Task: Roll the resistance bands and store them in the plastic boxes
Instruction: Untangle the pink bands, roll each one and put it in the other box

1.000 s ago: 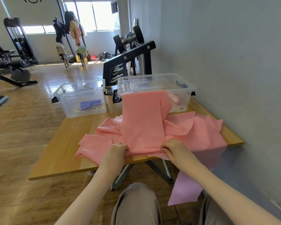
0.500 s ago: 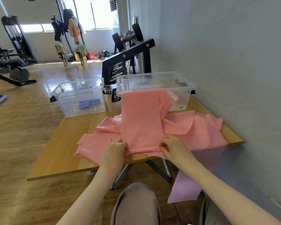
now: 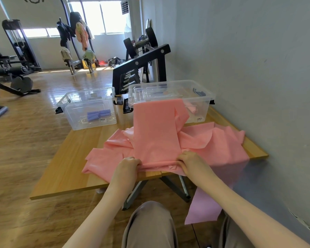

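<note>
Pink resistance band (image 3: 156,135) drapes from the right plastic box (image 3: 202,97) across the wooden table (image 3: 61,178), overhanging its near edge; bare tabletop lies to the left. Left hand (image 3: 126,168) and right hand (image 3: 191,162) each pinch the band's near end, fingers curled.

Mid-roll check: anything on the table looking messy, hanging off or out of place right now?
Yes. The pink band both hands grip at its near end, left hand and right hand, runs up over the right box's lid. Other pink bands lie crumpled beneath, and one end hangs off the table edge toward the floor.
</note>
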